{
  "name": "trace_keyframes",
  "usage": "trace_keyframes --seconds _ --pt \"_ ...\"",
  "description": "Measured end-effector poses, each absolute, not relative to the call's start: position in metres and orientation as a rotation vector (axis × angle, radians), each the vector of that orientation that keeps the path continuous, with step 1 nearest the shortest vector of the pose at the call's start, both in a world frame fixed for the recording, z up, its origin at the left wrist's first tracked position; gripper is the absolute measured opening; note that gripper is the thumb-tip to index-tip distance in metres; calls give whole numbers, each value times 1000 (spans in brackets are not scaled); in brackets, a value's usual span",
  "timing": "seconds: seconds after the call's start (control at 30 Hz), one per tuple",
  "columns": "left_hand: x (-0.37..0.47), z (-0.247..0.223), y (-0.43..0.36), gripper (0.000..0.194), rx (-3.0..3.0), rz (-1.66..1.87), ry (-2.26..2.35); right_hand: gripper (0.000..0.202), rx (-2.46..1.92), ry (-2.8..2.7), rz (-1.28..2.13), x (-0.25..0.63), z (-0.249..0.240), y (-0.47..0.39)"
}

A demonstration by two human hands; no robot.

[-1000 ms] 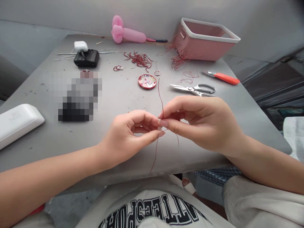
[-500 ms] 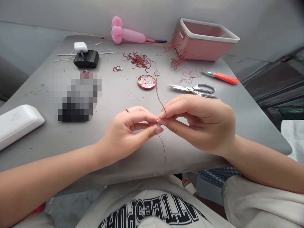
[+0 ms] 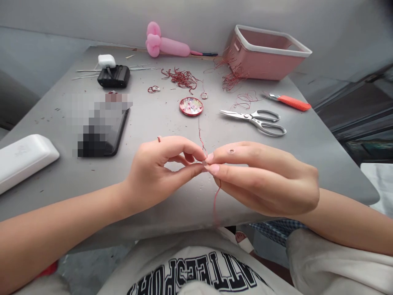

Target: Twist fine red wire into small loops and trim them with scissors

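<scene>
Where the fingertips meet, they hide the middle of the thread [image 3: 216,198]; a small pale bit there is too tiny to make out, and the lower end blurs. Pixelation covers most of the phone [image 3: 120,131], and the left edge cuts off the white case [image 3: 29,162]. Both hands hang over the desk [image 3: 153,119], short of the bead dish [image 3: 180,107] and scissors [image 3: 265,123]. The left hand [image 3: 161,170] curves inward, thumb and forefinger pinching the thread. The right hand [image 3: 267,180] points left, fingers nearly straight, tips closed on it too.
</scene>
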State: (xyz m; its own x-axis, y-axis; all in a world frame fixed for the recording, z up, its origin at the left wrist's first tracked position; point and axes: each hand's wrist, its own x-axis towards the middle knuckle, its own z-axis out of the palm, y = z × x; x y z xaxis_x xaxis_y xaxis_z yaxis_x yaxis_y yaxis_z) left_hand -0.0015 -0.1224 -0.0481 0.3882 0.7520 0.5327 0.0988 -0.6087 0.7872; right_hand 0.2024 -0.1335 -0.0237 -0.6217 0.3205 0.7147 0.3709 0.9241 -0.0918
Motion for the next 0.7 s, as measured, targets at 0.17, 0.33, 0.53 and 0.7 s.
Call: trace_keyframes --seconds 0.17,0.33,0.53,0.7 --pt "-1 -48 -124 14 2068 1261 776 17 -367 -2135 -191 198 -36 -129" --pt "1 -44 -126 15 2149 1382 817 19 -384 -2151 -99 199 -41 -128" --pt "1 -31 -127 13 2126 1305 943 24 -338 -2116 -96 202 -38 -127" --pt "-1 -32 -129 14 2046 1242 925 31 -340 -2323 85 206 -18 -120"
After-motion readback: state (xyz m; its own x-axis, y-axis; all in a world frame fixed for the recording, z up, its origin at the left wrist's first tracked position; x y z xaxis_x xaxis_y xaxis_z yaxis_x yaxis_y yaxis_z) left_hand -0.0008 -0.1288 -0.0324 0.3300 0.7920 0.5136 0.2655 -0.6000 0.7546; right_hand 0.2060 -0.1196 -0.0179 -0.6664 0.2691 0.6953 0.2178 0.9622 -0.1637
